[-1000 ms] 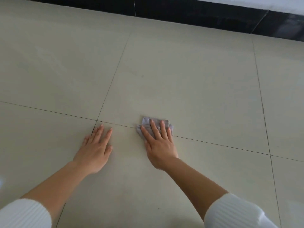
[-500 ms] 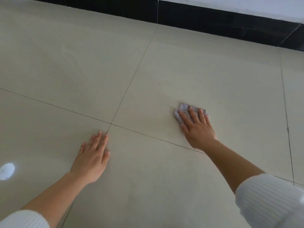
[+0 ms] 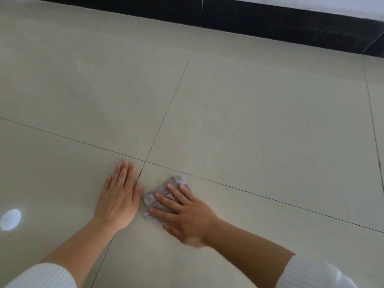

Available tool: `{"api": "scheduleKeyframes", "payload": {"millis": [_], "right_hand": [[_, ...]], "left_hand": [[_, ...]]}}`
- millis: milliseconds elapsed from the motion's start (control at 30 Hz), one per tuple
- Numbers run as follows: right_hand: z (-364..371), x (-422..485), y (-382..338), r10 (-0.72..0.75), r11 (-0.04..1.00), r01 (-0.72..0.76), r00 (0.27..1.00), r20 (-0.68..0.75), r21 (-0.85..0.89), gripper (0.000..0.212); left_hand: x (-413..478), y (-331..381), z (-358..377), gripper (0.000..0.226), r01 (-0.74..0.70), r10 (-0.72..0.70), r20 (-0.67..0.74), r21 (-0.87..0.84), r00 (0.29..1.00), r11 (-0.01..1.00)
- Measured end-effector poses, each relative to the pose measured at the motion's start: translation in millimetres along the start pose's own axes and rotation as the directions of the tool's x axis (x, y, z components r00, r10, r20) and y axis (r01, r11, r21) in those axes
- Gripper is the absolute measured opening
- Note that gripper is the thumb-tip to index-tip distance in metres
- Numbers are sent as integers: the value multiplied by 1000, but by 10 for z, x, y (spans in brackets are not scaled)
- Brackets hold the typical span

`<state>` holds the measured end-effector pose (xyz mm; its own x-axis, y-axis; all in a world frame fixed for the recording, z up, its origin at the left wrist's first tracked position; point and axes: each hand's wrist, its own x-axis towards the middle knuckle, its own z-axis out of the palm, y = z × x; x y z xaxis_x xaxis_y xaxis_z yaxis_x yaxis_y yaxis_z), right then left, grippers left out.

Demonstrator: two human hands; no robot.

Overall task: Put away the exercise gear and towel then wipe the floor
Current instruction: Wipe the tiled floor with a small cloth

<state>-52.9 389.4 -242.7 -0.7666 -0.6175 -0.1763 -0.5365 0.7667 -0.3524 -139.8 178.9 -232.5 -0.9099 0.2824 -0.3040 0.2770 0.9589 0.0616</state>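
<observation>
Head view, wiping stage: no exercise gear and no towel appear here, so the putting-away part is judged done or out of view, and wiping the floor (image 3: 259, 121) is the step in hand. The right hand (image 3: 188, 214) lies palm down on a small crumpled grey cloth (image 3: 151, 200), its fingers (image 3: 176, 193) straight and spread, pressing rather than gripping. The cloth lies flat on the floor beneath those fingers, on the near tile just right of the joint that runs toward the viewer, below the crossing of joints. The left hand (image 3: 118, 197) rests flat on the neighbouring tile, fingers straight and together, holding nothing, apparently as a prop for the body. Its thumb sits just beside the cloth's left edge; whether they touch cannot be told. The right wrist is blurred, a sign of motion. The next move, as judged, calls for steady downward pressure so that the cloth slides with the palm rather than bunching or slipping out, a stroke carried away from the left hand over the tiles to the right, and a shift of the propping hand when reach runs short. Count: two hands, two white sleeves (image 3: 311, 273), one cloth, one joint crossing with four tiles meeting at it, one black skirting (image 3: 270, 19) at the far edge, one round glare spot (image 3: 10, 219) at the left
</observation>
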Motion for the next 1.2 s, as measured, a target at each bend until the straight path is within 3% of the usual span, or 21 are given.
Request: {"api": "scheduleKeyframes", "payload": {"millis": [33,100,200,300,367,433,600,700,800,900,1000,1100,1200], "right_hand": [[-18,-8,129,-68,997,69,998,8,-40,49],[-84,15,443,-40,994,44,998,41,-104,49],[-341,125,841,223,961,-233,972,-79,-149,57],[-516,432,884,551,831,-556,829,-101,-34,53],[-570,735,728,647,762,-644,757,-90,68,53],[-553,959,487,606,795,-598,792,-79,105,57],[-275,845,14,273,960,-268,960,-59,75,54],[-148,519,135,162,985,-165,985,-65,-50,50],[-173,277,459,196,976,-201,978,-69,-78,49],[-323,25,874,441,893,-445,895,-69,-67,54],[-457,-351,1429,677,726,-687,722,-146,-29,64],[-610,-654,1884,788,591,-805,589,-179,-46,57],[-671,-594,2216,882,457,-889,450,-139,22,62]], "left_hand": [[14,-9,0,81,2,-2,5,-20,1000,1000],[19,-7,-3,79,10,-9,11,-78,1000,997],[33,-22,-45,71,29,-21,49,-160,999,987],[54,-117,-103,72,-15,28,72,-173,997,985],[62,-174,-125,78,-48,62,67,-193,996,980],[64,-183,-125,80,-51,62,40,-233,997,971],[65,-169,-83,73,-31,2,-112,-259,994,965],[130,-110,-109,63,-65,31,-187,-179,982,982],[346,-9,-194,63,-108,80,-202,-133,976,985],[664,142,-286,68,-128,105,-164,-135,981,983],[981,310,-327,60,-140,123,-112,-158,986,977],[1320,312,-382,62,-193,179,-124,-109,976,975],[1675,208,-406,67,-107,88,-144,-131,986,986]]}}
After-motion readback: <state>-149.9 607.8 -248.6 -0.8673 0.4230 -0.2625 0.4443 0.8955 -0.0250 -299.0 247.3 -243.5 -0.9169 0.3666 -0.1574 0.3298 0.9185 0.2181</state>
